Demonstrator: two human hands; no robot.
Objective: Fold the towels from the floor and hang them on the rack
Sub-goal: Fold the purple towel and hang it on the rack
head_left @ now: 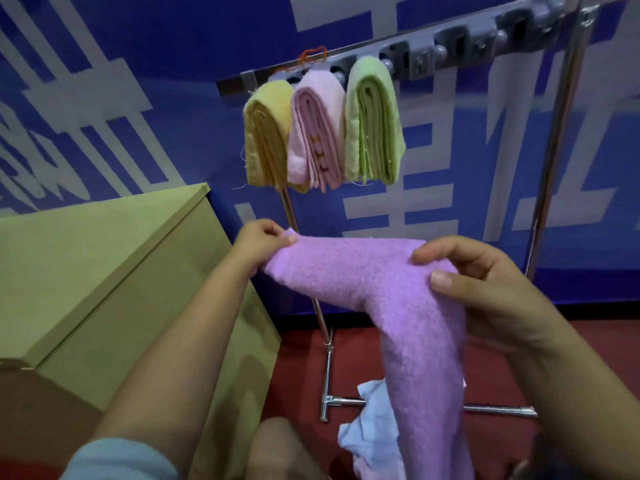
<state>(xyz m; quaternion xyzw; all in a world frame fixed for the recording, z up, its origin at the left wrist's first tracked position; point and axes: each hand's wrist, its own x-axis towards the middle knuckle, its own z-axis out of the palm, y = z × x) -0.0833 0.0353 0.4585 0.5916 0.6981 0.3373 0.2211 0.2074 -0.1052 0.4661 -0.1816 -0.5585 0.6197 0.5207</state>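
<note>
A purple towel [374, 278] is held up at the centre of the frame between two bare hands; its upper edge is stretched from the left hand [258, 239] to the right hand [485, 285], and the rest is draped downward toward the lower middle of the frame, where its end is cut off by the picture's edge. A corner of the towel is pinched by the left hand between thumb and curled fingers [273, 230]; the opposite end is gripped by the right hand, the thumb pressed on the near face and the fingers [446, 249] curled over the top edge. In the upper middle of the frame three folded towels are seen hung side by side on the metal rack [554, 161], each touching the next: a yellow towel [266, 133] at the left, a pink towel [317, 129] between, a green towel [374, 119] at the right. A pale blue towel [370, 424] is seen crumpled on the red floor [301, 368] at the lower centre, beside the rack's base and partly hidden by the hanging purple cloth. A tan box [104, 271] is shown at the left; a blue banner with white lettering [166, 46] fills the background.
</note>
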